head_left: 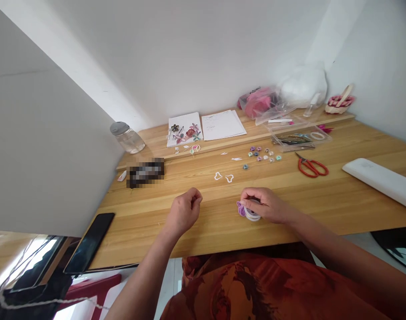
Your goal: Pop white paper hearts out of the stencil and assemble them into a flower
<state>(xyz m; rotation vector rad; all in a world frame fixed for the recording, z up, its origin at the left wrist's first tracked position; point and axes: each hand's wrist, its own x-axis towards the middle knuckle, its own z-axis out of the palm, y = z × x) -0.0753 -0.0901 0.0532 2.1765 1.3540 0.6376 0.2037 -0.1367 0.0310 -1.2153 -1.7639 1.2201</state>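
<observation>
My left hand [184, 210] is raised a little at the table's near middle, thumb and forefinger pinched together. Whatever may be in that pinch is too small to make out. To its right, my right hand [266, 205] grips a white spool [252, 216] from above. A small purple looped piece [241, 209] sits against the spool's left side, by the thumb. Two white heart-like paper outlines [229, 178] lie beyond the hands. Farther back are several small bobbins [259, 158] in purple, green and other pale colours.
Red-handled scissors [311, 168] and a white case [379, 180] lie to the right. Behind them is a clear tray [299, 137] of tools. A phone [91, 242] rests on the left edge; a lidded jar [127, 138], papers [224, 125] and a small basket [339, 104] stand farther back.
</observation>
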